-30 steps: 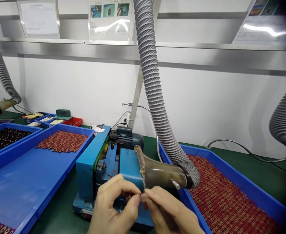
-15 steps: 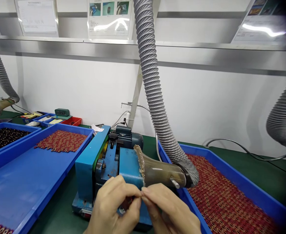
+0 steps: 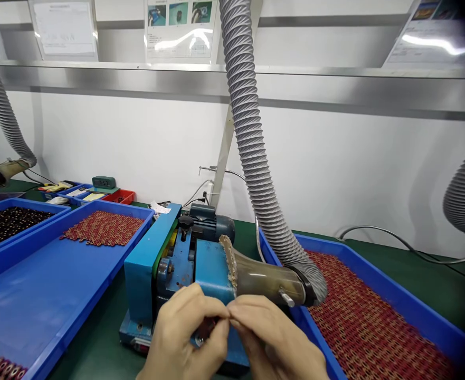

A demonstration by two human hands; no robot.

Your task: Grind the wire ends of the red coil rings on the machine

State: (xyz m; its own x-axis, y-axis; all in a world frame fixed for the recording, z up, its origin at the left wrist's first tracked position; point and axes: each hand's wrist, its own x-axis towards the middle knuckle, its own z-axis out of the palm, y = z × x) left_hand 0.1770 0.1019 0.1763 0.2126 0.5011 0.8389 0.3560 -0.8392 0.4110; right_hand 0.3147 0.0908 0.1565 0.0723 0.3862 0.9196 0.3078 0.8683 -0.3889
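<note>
Factory workbench: extraction hose [image 3: 252,153], blue grinder [image 3: 184,264], parts trays [image 3: 38,295].

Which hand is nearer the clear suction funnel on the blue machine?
Right. The right hand sits just below the clear suction funnel; the left hand is farther left, before the blue machine.

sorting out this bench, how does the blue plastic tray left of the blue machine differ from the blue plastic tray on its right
The left blue plastic tray is mostly bare, with small red rings only in a far patch and at its near corner. The right blue plastic tray is carpeted almost wholly with red rings. The grey ribbed hose drops over the right tray, not the left. Both are shallow, blue and rimmed.
</note>
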